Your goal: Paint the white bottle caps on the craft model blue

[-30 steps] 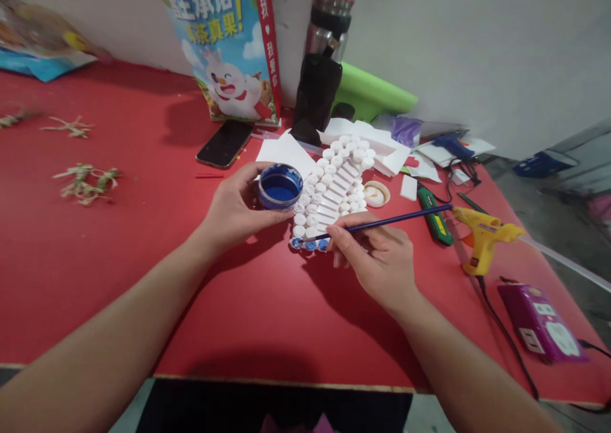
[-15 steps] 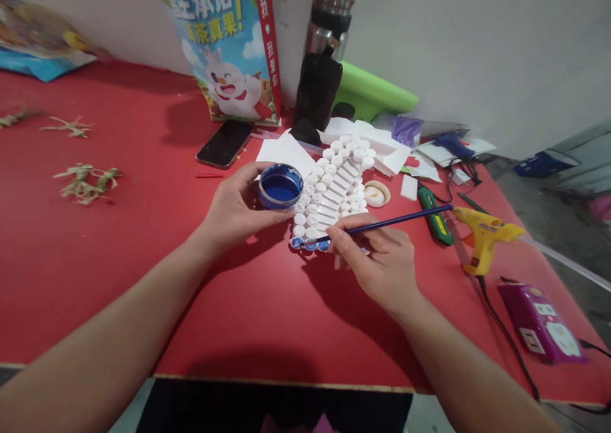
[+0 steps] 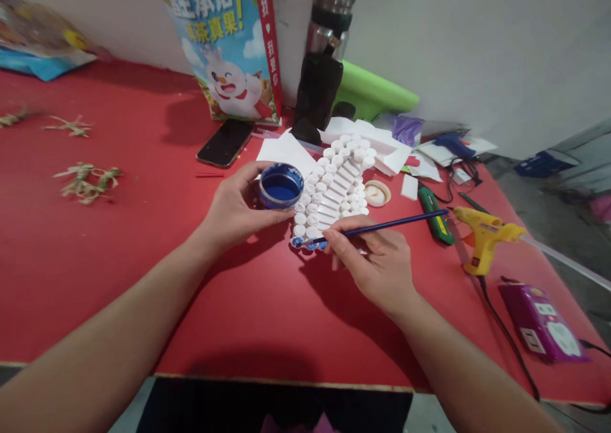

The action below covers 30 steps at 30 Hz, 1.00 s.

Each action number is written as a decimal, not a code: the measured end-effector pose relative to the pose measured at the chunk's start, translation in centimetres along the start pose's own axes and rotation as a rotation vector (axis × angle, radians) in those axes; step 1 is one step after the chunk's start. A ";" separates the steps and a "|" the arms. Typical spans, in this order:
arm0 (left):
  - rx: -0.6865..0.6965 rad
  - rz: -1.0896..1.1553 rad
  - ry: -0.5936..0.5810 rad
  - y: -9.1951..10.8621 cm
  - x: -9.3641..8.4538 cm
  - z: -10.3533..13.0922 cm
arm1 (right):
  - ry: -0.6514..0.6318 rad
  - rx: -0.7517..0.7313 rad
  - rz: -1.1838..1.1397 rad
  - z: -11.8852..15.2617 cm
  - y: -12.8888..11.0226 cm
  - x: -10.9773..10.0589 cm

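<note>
My left hand (image 3: 241, 204) is wrapped round a small jar of blue paint (image 3: 280, 187), its mouth tipped toward me. My right hand (image 3: 375, 255) pinches a thin blue paintbrush (image 3: 396, 221) low on its handle. The brush tip touches the near left corner of a white model (image 3: 334, 194) made of rolled-up white coils with a strip of steps up its middle. Several coils along its near edge are blue; the others are white. Part of that near edge is hidden behind my right hand. Beside the model lies a round white lid (image 3: 377, 193).
A yellow glue gun (image 3: 487, 235), a green cutter (image 3: 435, 216) and a purple power socket (image 3: 544, 323) lie to the right. Behind are a phone (image 3: 225, 142), a printed bag (image 3: 229, 51) and white paper (image 3: 286, 153). Straw pieces (image 3: 88, 181) lie on the left.
My right hand and the brush have shifted slightly left, with the tip still at the corner coil. The left hand and the jar stay in place.
</note>
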<state>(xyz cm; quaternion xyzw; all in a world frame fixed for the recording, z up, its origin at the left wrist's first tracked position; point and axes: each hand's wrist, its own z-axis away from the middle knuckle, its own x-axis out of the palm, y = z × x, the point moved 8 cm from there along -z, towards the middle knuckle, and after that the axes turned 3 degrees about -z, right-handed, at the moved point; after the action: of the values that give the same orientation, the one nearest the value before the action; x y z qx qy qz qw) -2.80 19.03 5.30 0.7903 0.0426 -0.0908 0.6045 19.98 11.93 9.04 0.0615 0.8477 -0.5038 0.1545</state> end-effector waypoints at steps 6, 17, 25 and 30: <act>0.005 0.001 0.004 -0.1 0.0 0.0 | -0.027 -0.025 -0.018 0.0 -0.2 0.4; 0.012 -0.014 -0.003 0.0 0.0 0.0 | -0.014 -0.042 0.013 -0.1 -0.4 0.1; 0.025 -0.034 0.001 0.0 0.0 0.0 | -0.018 -0.001 0.049 -0.2 -0.1 -0.2; 0.014 -0.042 -0.004 0.0 0.0 0.0 | 0.025 0.010 0.057 -0.2 -0.1 -0.6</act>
<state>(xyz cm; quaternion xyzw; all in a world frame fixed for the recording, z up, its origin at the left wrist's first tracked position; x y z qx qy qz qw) -2.81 19.06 5.29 0.7933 0.0570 -0.1054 0.5969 20.52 12.10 9.43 0.0925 0.8448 -0.5028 0.1578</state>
